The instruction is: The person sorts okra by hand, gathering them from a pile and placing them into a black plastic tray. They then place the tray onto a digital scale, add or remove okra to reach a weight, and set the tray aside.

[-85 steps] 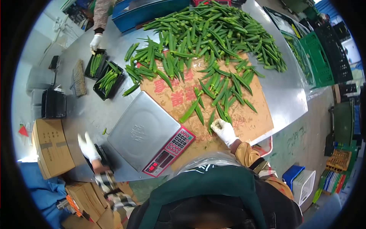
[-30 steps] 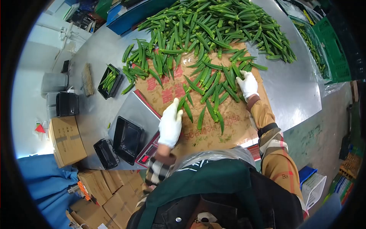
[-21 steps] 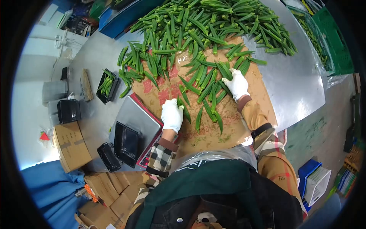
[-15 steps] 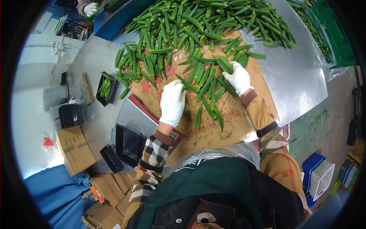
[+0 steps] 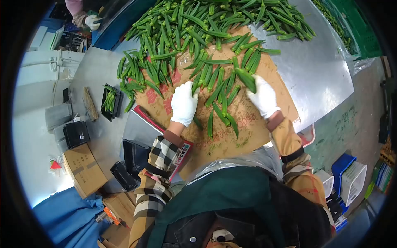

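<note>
Green okra pods (image 5: pixel 182 29) lie heaped at the back of the metal table, with looser pods spread over a flattened brown cardboard sheet (image 5: pixel 264 128). My left hand (image 5: pixel 184 104), in a white glove, is closed at the left edge of the loose pods; its fingertips pinch a pod that is partly hidden. My right hand (image 5: pixel 263 96), also gloved in white, has its fingers round a large okra pod (image 5: pixel 246 79) whose stem end points up and away. Between my hands several pods (image 5: pixel 223 97) rest on the cardboard.
A black tray with okra (image 5: pixel 111 102) stands on the left of the metal table (image 5: pixel 318 78). Empty black trays (image 5: pixel 135 157) lie nearer me. A green crate (image 5: pixel 364 29) is at the back right. Another person's gloved hand (image 5: pixel 93 22) shows at the top left.
My right hand has turned and now holds a large pod upright. The pod by my left fingertips has shifted close to the glove. The whole view has moved slightly.
</note>
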Demonstrator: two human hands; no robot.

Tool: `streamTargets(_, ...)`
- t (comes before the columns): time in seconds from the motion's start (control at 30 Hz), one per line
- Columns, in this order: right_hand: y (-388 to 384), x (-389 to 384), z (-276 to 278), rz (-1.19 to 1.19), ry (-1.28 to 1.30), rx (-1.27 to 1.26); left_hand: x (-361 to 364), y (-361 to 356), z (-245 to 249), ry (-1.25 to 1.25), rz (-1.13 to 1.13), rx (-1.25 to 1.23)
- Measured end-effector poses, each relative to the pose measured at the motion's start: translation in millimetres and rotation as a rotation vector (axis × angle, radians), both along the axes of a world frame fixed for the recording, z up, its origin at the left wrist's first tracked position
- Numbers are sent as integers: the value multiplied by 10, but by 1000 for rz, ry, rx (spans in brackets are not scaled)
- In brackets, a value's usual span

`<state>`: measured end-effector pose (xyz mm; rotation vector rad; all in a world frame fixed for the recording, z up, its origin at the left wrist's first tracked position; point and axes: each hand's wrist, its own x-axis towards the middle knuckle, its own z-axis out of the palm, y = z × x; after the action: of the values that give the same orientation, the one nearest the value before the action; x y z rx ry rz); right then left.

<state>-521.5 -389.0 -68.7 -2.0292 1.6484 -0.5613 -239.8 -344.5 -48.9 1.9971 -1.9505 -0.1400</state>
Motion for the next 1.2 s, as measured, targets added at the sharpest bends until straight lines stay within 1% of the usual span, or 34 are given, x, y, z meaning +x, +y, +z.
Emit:
streamTargets(0.03,15,-94,38,-11,46,28,-44,-24,43,80,37,-21)
streamTargets(0.07,41,-175,30,-9,124,53,-123,-39,80,179,69,81)
streamTargets(0.1,73,-259,8,-8,203,75,-200,-65,31,280,51,156)
streamTargets(0.13,113,-322,-10,-9,283,98,-291,-44,-52,250,37,154)
streamTargets(0.17,177,-362,-82,-4,304,59,-390,-26,-151,220,19,150)
streamTargets(0.2,258,-393,-214,-1,326,21,-468,25,-329,164,42,85)
streamTargets(0.23,317,-412,-310,2,347,-15,-481,22,-368,124,21,155)
streamTargets(0.27,339,-446,-396,-18,366,52,-471,30,-398,230,69,196)
streamTargets(0.3,342,-467,-371,-70,275,109,-452,38,-405,334,120,236)
streamTargets(0.37,423,-445,-262,-165,88,239,-450,79,28,406,231,285)
streamTargets(0.4,422,-394,-191,-153,-21,276,-368,174,-59,402,262,220)
streamTargets(0.47,423,-203,-54,-134,-242,344,-380,363,135,472,268,362)
streamTargets(0.5,431,-52,-28,-103,-247,363,-392,470,214,509,272,432)
streamTargets(0.57,440,329,40,-39,-255,397,-483,723,-9,349,230,454)
streamTargets(0.63,512,695,-105,-30,-96,264,-664,920,-152,151,237,475)
streamTargets(0.67,525,812,-252,12,-43,188,-694,984,-272,133,240,436)
streamTargets(0.7,501,901,-245,37,30,126,-679,982,-268,192,242,436)
streamTargets(0.77,410,921,-216,43,40,246,-580,975,-253,310,257,433)
streamTargets(0.8,373,894,-117,15,6,290,-522,929,-99,378,326,462)
streamTargets(0.83,330,824,-6,-19,-27,334,-412,933,-40,503,369,388)
streamTargets(0.87,320,707,109,-48,-93,360,-282,941,-21,555,421,314)
streamTargets(0.9,373,596,105,-56,-149,285,-166,946,-11,607,474,240)
streamTargets(0.97,484,460,205,-17,-53,449,-15,900,4,720,615,169)
streamTargets(1.0,586,447,203,25,-14,450,21,862,-13,728,680,188)
streamTargets(1.03,703,440,161,66,25,448,37,852,-141,640,658,188)
streamTargets(1.1,1013,451,-211,126,-9,187,44,869,-462,463,610,190)
streamTargets(1.13,1079,479,-238,134,27,206,-53,840,-435,436,667,284)
streamTargets(1.17,1119,505,-267,140,61,224,-94,823,-424,326,666,278)
streamTargets(1.2,1089,495,-240,156,64,263,-121,785,-320,355,687,314)
